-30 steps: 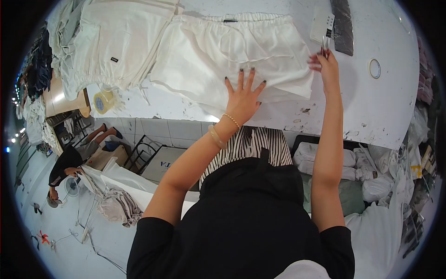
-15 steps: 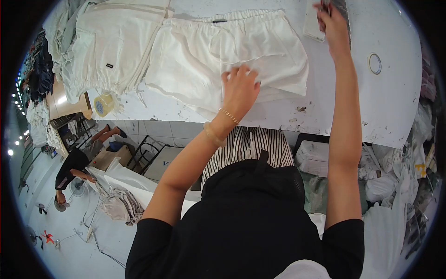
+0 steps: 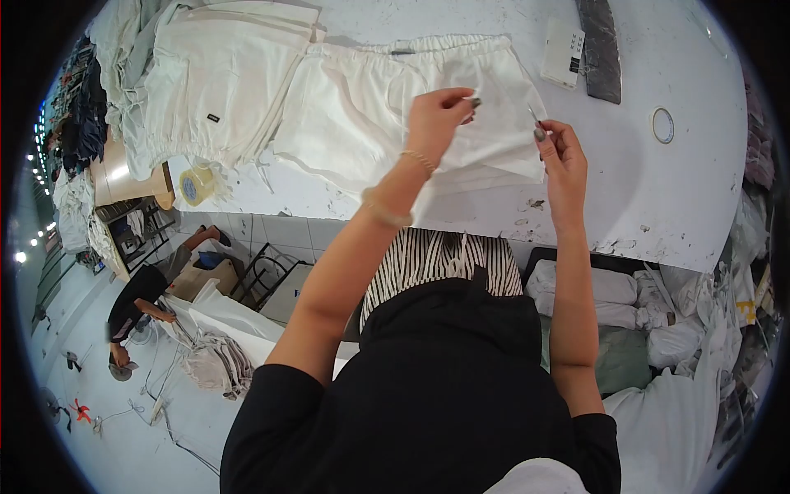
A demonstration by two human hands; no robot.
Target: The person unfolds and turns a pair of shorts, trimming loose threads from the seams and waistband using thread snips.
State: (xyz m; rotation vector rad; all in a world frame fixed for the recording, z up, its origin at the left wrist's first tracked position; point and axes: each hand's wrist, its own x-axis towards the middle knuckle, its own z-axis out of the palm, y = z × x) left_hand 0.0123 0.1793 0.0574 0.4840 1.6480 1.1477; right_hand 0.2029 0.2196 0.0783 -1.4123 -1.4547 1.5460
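Observation:
White drawstring shorts (image 3: 354,107) lie spread on the white table, waistband away from me, with a dark label inside the waist. My left hand (image 3: 440,119) is over their right half, fingers curled into a pinch; whatever it grips, if anything, is too small to make out. By the right side edge of the shorts, my right hand (image 3: 564,160) is closed on a small pointed metal tool (image 3: 532,114), its thin tip pointing up and left. Most of that tool is hidden in the fingers.
More white garments (image 3: 222,82) are stacked at left, near a yellowish tape roll (image 3: 196,186). At right are a stack of white tags (image 3: 563,54), a dark flat strip (image 3: 601,49) and another tape roll (image 3: 662,125). A person (image 3: 136,300) bends on the floor area at left.
My right hand has come back from the tags and dark strip to the side of the shorts, carrying the metal tool. My left hand has lifted slightly and closed its fingers.

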